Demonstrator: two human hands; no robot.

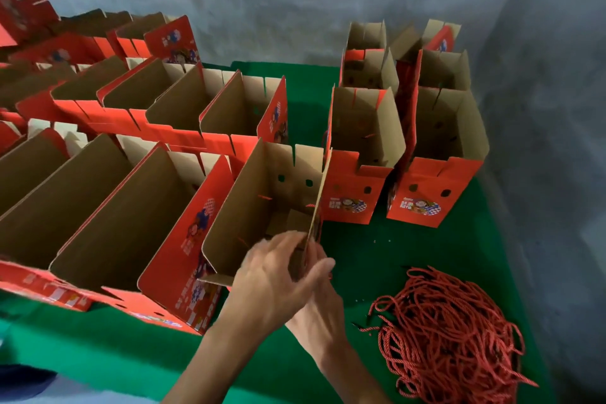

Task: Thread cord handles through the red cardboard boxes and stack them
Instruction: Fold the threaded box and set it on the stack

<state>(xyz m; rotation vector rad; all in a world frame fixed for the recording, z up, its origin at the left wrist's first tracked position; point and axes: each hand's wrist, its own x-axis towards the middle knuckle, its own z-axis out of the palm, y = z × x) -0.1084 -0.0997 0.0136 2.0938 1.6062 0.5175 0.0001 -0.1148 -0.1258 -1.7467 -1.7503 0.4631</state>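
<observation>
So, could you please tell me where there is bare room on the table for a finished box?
Bare green table cloth lies between the red printed cardboard boxes at the back right, the pile of red twisted cords and the hands. The left side is crowded with open boxes.

1. Dim, even, soft light; no glare.
2. Faint shadows inside the boxes [249, 207].
3. Hands [278, 282] motion-blurred, far-left boxes too.
4. Wide-angle bending at the edges; overall softness.

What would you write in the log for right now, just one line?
step: threading cord | left hand: holds box wall | right hand: at wall's outer side, grip unclear | cord pile: on green cloth
</observation>
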